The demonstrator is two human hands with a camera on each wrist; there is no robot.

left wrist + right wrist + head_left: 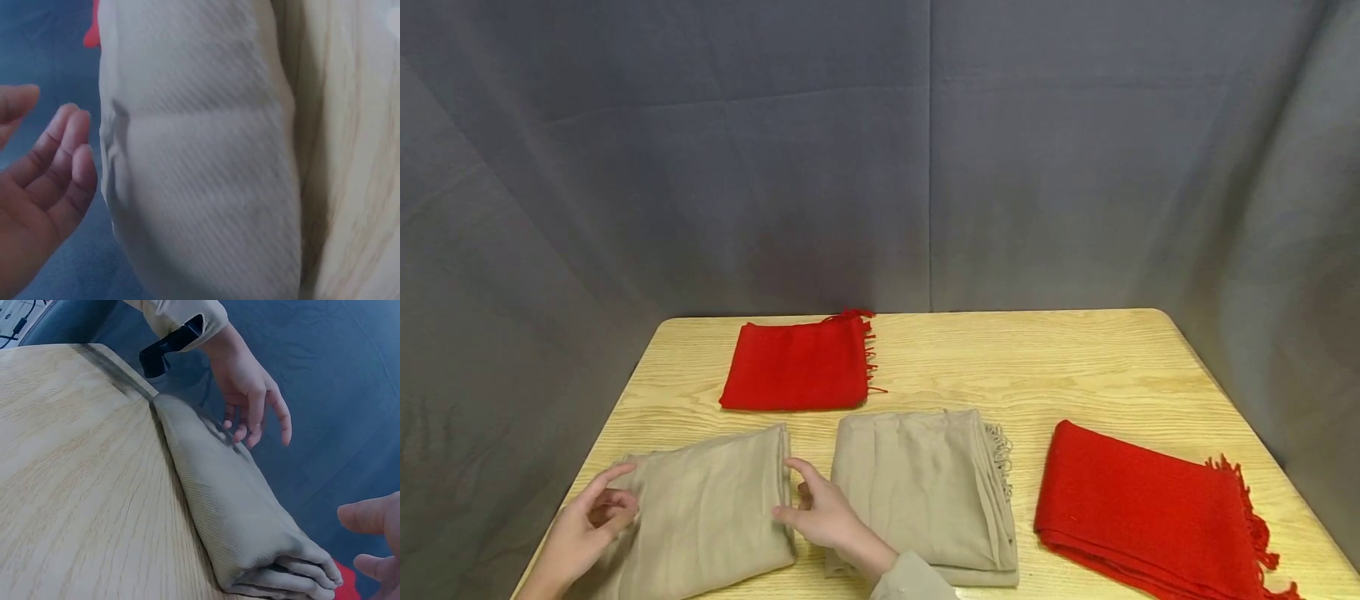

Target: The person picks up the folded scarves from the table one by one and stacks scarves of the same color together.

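A folded beige scarf (707,504) lies at the table's front left, between my two hands. My left hand (583,533) hovers at its left side with fingers bent loosely and nothing held. In the left wrist view, a small gap shows between those fingers (62,169) and the fabric. At the scarf's right edge is my right hand (827,510), its thumb and forefinger spread apart. The right wrist view shows this hand (378,537) clear of the scarf's layered end (290,575).
Another folded beige scarf (917,483), fringed on its right, lies right of my right hand. A folded red scarf (797,367) sits farther back, and a second red scarf (1150,517) at the front right. Grey curtains (820,167) surround the wooden table (1037,358).
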